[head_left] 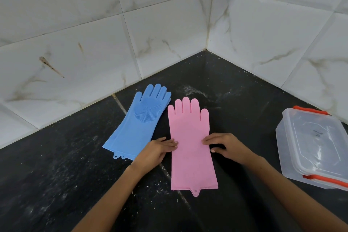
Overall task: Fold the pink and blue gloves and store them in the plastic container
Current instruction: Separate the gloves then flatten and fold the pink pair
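Observation:
The pink gloves (190,137) lie flat in a stack on the dark counter, fingers pointing away from me. My left hand (160,149) rests its fingertips on the stack's left edge at mid length. My right hand (224,146) touches the right edge at the same height. Neither hand has lifted the material. The blue gloves (138,124) lie flat to the left, angled, with a round scrubber patch on the palm. The clear plastic container (312,149) with orange clips stands at the right, its lid on.
The black stone counter (56,184) sits in a corner of white marble-look wall tiles (169,30). Pale dust speckles the surface. The container reaches the frame's right edge.

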The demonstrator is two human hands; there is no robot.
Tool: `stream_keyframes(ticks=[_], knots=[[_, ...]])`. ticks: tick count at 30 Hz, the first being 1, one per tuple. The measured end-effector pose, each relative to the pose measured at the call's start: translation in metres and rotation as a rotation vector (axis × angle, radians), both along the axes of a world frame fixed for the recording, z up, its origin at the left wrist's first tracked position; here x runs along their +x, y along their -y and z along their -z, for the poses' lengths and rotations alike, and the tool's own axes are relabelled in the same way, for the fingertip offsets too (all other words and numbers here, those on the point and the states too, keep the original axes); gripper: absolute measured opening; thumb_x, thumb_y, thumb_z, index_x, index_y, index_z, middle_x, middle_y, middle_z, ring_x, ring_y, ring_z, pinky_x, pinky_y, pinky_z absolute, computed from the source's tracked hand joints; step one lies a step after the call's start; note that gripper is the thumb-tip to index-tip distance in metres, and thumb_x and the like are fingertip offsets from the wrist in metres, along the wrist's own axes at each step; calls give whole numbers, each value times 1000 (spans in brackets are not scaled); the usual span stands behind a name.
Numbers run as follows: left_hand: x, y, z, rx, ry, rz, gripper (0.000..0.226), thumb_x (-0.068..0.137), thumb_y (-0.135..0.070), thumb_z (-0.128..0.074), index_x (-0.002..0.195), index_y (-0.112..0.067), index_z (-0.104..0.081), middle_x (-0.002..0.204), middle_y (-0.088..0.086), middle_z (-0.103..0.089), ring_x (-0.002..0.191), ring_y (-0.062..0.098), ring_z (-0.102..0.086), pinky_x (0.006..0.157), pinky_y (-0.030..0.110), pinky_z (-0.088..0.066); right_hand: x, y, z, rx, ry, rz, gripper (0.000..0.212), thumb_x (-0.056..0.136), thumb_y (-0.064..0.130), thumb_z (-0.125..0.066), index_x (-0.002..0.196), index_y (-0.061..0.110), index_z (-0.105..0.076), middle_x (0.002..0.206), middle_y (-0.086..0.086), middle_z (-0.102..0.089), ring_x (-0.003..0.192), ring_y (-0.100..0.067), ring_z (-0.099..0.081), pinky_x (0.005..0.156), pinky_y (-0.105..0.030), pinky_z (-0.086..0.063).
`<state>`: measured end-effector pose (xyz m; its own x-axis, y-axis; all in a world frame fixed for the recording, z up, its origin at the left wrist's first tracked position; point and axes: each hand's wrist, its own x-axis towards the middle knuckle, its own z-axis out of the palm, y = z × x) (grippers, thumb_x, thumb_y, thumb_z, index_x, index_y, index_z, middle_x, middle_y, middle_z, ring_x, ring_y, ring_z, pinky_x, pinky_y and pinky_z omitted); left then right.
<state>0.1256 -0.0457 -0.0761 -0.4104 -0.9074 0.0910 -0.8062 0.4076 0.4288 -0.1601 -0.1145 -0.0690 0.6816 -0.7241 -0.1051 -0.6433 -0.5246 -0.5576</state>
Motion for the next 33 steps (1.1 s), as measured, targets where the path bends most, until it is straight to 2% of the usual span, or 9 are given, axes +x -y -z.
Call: stream_keyframes(ticks=[7, 15, 18, 20, 22, 25, 28, 31, 33], knots=[[5, 5, 1, -36, -38, 6, 28, 91, -13, -59, 118, -14, -65, 128, -2, -61, 120, 12, -58, 109, 19, -32, 0, 1, 5, -85, 2, -25, 31, 88, 16, -62, 119, 21, -64, 128, 10, -57, 120, -2, -51, 100, 1, -26], [3, 3, 6, -178, -12, 35, 28, 79, 1, -70, 106, -8, -72, 114, 5, -70, 105, 18, -67, 99, 36, -47, 4, -6, 13, -224, 122, 39, 21, 86, 9, -64, 105, 15, -72, 115, 2, -67, 107, -8, -62, 99, -16, -42], [-4, -1, 10, -159, -163, -105, 26, 84, -2, -66, 109, -9, -70, 113, 2, -71, 103, 13, -67, 100, 14, -41, 8, -8, 13, -231, 160, 94, 17, 87, 9, -63, 101, 14, -71, 108, 2, -69, 102, -9, -64, 95, -18, -47], [-9, -4, 11, -134, -283, -231, 24, 85, -3, -65, 107, -9, -71, 108, 2, -72, 98, 12, -68, 93, 7, -43, 13, -9, 10, -215, 184, 140, 15, 88, 9, -61, 99, 15, -70, 104, 4, -69, 96, -8, -65, 90, -16, -49], [-16, -3, 9, -128, -371, -358, 20, 85, -3, -65, 102, -10, -73, 100, 1, -75, 88, 10, -69, 83, 9, -49, 19, -7, 7, -173, 231, 216, 13, 88, 8, -61, 96, 14, -68, 98, 4, -69, 91, -7, -64, 85, -19, -51], [-28, 7, -2, -66, -478, -606, 18, 87, -5, -62, 99, -11, -73, 95, 1, -73, 80, 7, -63, 73, 5, -45, 32, -2, 2, -91, 301, 426, 14, 88, 3, -59, 93, 12, -68, 92, 4, -69, 83, -7, -63, 77, -16, -51], [-38, 15, -9, 55, -545, -782, 19, 88, -4, -58, 97, -10, -74, 94, 2, -72, 76, 3, -58, 69, 5, -39, 39, -2, -2, 72, 318, 640, 14, 88, 4, -58, 86, 13, -69, 82, 2, -69, 73, -11, -66, 74, -30, -58], [-42, 9, -8, 146, -588, -822, 20, 87, -3, -58, 94, -10, -75, 91, 0, -72, 72, -3, -57, 66, 5, -40, 35, -15, -2, 185, 337, 678, 15, 87, 5, -61, 83, 16, -71, 78, 5, -70, 70, -9, -68, 73, -33, -60], [-42, 3, -6, 190, -595, -822, 19, 86, -3, -59, 94, -10, -75, 92, 0, -73, 74, -2, -59, 68, 8, -43, 29, -25, -4, 114, 331, 622, 13, 84, 5, -65, 85, 17, -71, 81, 5, -71, 72, -8, -68, 74, -32, -60]])
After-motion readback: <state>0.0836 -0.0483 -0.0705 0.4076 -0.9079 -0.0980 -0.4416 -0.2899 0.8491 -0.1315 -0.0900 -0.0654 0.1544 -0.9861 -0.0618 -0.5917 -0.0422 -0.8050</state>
